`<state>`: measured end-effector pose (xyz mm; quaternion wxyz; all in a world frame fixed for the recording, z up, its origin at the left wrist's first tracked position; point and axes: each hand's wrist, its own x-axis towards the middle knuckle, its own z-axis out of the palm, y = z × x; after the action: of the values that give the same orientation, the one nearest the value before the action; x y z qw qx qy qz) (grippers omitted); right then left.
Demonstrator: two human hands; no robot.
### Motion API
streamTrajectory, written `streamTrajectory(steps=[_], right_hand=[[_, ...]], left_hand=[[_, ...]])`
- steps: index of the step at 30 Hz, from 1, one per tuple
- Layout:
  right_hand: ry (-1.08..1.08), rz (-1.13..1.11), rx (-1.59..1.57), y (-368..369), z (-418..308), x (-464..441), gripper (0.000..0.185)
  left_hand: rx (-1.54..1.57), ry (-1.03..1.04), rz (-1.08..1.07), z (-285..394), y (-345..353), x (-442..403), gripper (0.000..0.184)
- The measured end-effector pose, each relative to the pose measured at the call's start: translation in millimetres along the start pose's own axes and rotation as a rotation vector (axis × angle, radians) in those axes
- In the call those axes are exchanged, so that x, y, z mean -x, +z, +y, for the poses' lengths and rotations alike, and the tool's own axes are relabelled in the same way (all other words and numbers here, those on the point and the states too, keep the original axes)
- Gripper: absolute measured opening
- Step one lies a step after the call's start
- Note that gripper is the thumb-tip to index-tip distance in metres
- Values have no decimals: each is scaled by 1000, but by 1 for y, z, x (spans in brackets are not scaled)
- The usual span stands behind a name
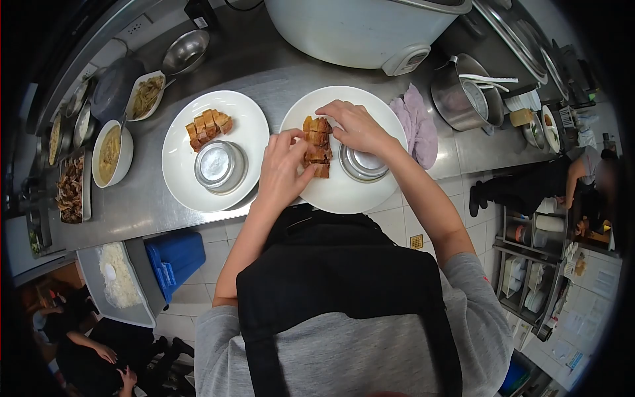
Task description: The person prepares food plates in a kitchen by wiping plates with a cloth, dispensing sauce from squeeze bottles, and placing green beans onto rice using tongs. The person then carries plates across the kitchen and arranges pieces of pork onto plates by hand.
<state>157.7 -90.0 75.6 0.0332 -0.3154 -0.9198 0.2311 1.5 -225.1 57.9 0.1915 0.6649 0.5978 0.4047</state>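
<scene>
Two white plates lie side by side on the steel counter. On the right plate (337, 195) is a row of browned, sliced meat (318, 147) beside a round metal mould (365, 164). My left hand (283, 165) is closed on the left edge of the row, thumb near its lower end. Curved over the row's upper end is my right hand (354, 126), its fingertips closed on the slices and its forearm passing by the mould. The left plate (178, 169) bears sliced meat (210, 128) above another metal mould (220, 165).
A purple cloth (415, 126) touches the right plate's side. Steel pots (456, 99) stand farther right, a large white appliance (350, 33) behind. Bowls of food (111, 155) and a tray of meat (71, 188) are at left. Other people (99, 357) are at lower left and far right.
</scene>
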Motion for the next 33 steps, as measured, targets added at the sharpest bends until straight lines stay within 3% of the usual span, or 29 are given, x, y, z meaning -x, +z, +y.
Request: streamTrajectory(steps=[4, 8, 18, 33], right_hand=[[-34, 55, 30, -16, -25, 13, 23], [-126, 53, 114, -6, -42, 29, 23], [-185, 175, 284, 16, -44, 23, 28], [-79, 175, 122, 17, -38, 23, 25]], left_hand=[[-33, -47, 5, -6, -3, 13, 25], [-67, -122, 115, -9, -4, 14, 24], [-37, -118, 91, -5, 0, 27, 28], [-215, 100, -119, -2, 15, 14, 32]])
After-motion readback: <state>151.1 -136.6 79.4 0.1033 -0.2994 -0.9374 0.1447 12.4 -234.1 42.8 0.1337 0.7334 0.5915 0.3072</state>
